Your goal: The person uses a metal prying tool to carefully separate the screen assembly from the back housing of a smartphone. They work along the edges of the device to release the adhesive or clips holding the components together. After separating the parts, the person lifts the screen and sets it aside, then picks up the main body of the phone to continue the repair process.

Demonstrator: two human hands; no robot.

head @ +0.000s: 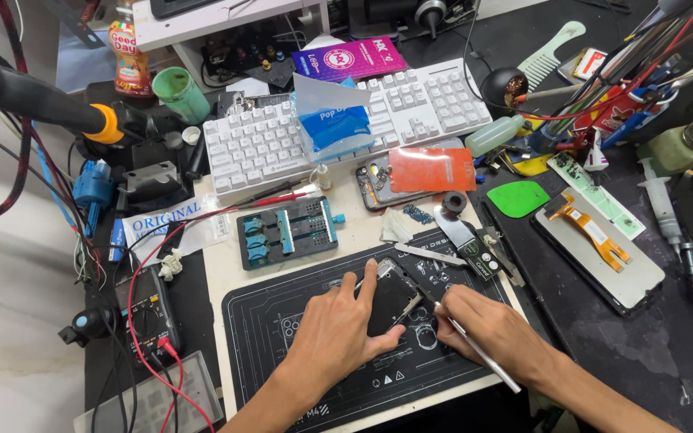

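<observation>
while pinned near the worktop's front edge by the left hand [338, 325], opened phone [390, 298]: light, stiff, fragile; gripped by edges. right hand [486, 329] grasping thin metal tool [474, 353].

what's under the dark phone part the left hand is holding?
The dark phone part lies on the black printed work mat. The left hand and the part cover the mat's printing there, so nothing else can be told.

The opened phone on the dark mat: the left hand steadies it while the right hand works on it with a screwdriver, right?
Not quite. In the head view the right hand holds slim metal tweezers, not a screwdriver. The rest stands: the left hand steadies the opened phone on the dark mat.
</observation>
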